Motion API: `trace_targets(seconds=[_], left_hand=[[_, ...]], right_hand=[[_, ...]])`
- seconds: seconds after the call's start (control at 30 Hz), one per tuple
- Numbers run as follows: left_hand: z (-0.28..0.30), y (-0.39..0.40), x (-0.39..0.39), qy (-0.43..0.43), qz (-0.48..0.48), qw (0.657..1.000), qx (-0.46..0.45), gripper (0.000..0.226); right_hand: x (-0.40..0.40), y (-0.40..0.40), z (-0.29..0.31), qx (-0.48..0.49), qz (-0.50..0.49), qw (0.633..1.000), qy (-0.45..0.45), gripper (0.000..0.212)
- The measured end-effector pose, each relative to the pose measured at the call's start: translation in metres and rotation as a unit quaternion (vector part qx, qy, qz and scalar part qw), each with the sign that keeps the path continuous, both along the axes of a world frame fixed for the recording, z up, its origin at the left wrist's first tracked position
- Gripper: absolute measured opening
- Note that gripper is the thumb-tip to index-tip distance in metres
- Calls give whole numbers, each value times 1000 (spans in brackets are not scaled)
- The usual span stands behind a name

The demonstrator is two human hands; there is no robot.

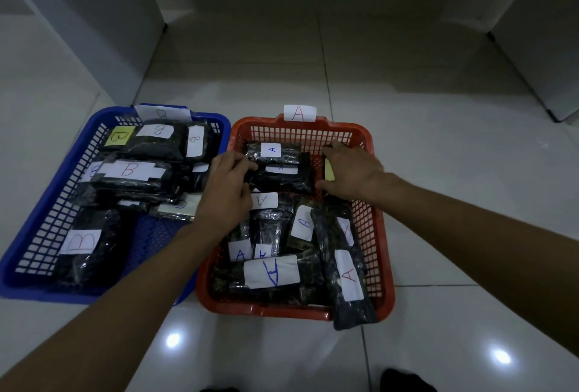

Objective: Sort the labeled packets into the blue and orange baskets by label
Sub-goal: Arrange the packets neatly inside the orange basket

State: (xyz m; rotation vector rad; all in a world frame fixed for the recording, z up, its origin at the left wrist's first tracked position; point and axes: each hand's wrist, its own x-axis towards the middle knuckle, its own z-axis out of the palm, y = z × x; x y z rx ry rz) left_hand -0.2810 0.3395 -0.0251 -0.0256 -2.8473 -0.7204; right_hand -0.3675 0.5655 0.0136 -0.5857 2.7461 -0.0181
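The orange basket (380,235) with an A tag on its far rim sits on the right and holds several dark packets labelled A. The blue basket (47,213) on the left holds several dark packets labelled B. My left hand (227,191) reaches into the orange basket and pinches the left end of a dark A packet (282,177) at the far side. My right hand (351,171) lies over a dark packet with a yellow label (329,170) by the basket's far right wall, fingers curled on it. One A packet (349,282) hangs over the near rim.
Both baskets stand side by side on a glossy white tiled floor (438,147). White cabinets rise at the far left (94,31) and far right (548,47). A dark foot or shoe (407,380) shows at the bottom edge.
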Motion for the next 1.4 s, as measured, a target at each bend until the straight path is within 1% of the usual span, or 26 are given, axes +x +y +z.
trace_targets(seconds=[0.03, 0.07, 0.1, 0.13, 0.17, 0.2, 0.23, 0.3, 0.4, 0.5, 0.57, 0.63, 0.73, 0.8, 0.87, 0.93, 0.97, 1.0, 1.07, 1.17, 1.27, 1.4], left_hand=[[0, 0, 4, 0, -4, 1000, -1, 42], [0, 0, 7, 1, -6, 1000, -3, 39], [0, 0, 9, 3, -6, 1000, -6, 37], [0, -1, 11, 6, -6, 1000, -9, 35], [0, -1, 11, 9, -5, 1000, -10, 33], [0, -1, 12, 11, -4, 1000, -9, 31], [0, -1, 12, 12, -3, 1000, -7, 29], [-1, 1, 12, 16, -1, 1000, -2, 27], [0, 1, 13, 23, 4, 1000, 13, 26], [1, -1, 12, 23, 7, 999, 27, 27], [2, -1, 11, 22, 6, 999, 30, 29], [3, -1, 11, 18, 9, 999, 31, 30], [4, -2, 10, 17, 14, 999, 28, 31], [5, -4, 9, 17, 15, 999, 29, 32], [5, -6, 8, 16, 19, 999, 30, 32], [5, -7, 7, 20, 22, 999, 37, 32], [6, -7, 6, 23, 21, 999, 41, 32], [6, -7, 5, 25, 21, 998, 45, 32], [6, -7, 4, 24, 21, 998, 52, 32], [6, -8, 1, 22, 20, 998, 50, 31], [5, -10, 0, 29, 19, 998, 48, 29], [3, -11, 0, 33, 12, 998, 45, 28]], right_hand=[[7, -2, 10, 0, 11, 1000, 19, 64], [15, -4, 24, -7, 19, 1000, 10, 52], [21, -6, 36, -15, 12, 999, -43, 46], [29, -7, 48, -16, -2, 991, -130, 46], [37, -8, 59, -6, -17, 974, -224, 46], [43, -9, 64, 15, -25, 955, -295, 45], [47, -9, 65, 38, -27, 941, -335, 43], [52, -9, 57, 50, -31, 936, -347, 41], [49, -8, 53, -16, -72, 940, -332, 37], [35, -7, 69, -90, -96, 946, -296, 32], [23, -7, 85, -133, -102, 962, -217, 31], [9, -8, 97, -165, -94, 977, -97, 36], [-4, -17, 92, -208, -43, 976, 51, 38], [-5, -31, 73, -207, 10, 971, 120, 39], [-6, -42, 49, -170, 47, 975, 133, 48], [-10, -46, 28, -121, 58, 985, 109, 68], [-12, -43, 20, -106, 55, 988, 94, 75], [-15, -39, 16, -97, 52, 990, 83, 75], [-20, -27, 10, -95, 53, 991, 76, 59], [-24, -11, 7, -108, 46, 988, 97, 38], [-25, -12, 2, -111, 64, 984, 124, 33], [-21, -34, -7, -155, 95, 975, 130, 31]])
